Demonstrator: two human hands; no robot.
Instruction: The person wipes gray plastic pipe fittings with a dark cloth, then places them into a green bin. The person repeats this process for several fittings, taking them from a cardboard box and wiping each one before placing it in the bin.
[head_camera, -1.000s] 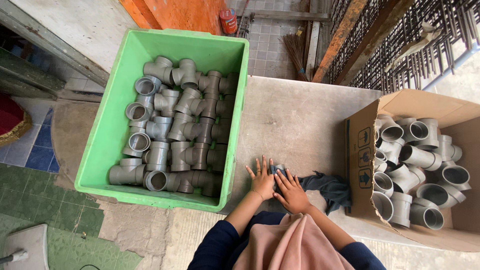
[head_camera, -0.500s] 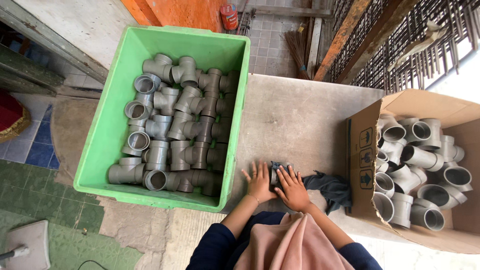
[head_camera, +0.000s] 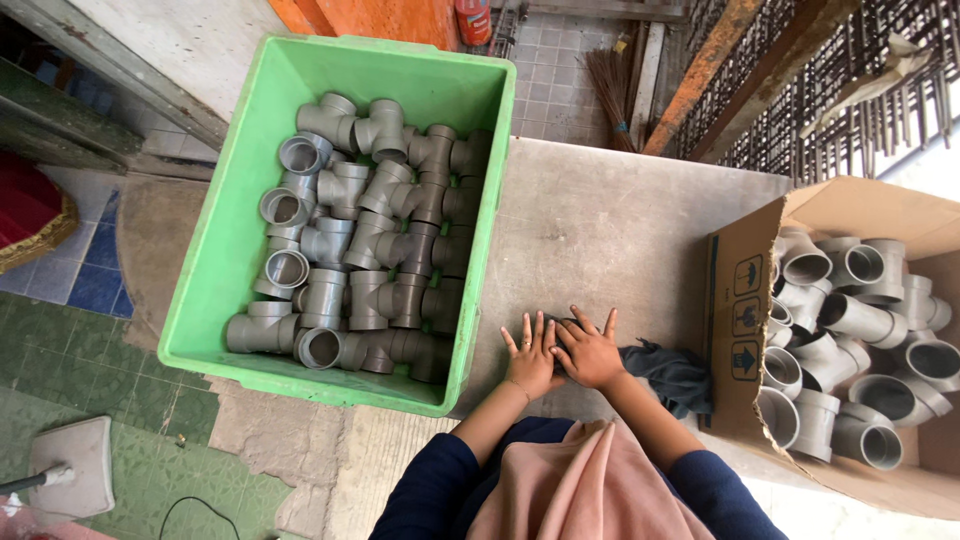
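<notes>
Two flat hands press a dark grey cloth against the concrete table: the left hand and right hand lie side by side, fingers spread, gripping nothing. The green crate on the left holds many grey pipe fittings; the cardboard box on the right holds more, so the sorting looks partly done. The cloth's left end is hidden under the palms, and the box is cut off at the right edge.

Grey pipe fittings fill a bright green crate at left; a brown cardboard box and a dark grey cloth sit at right.
</notes>
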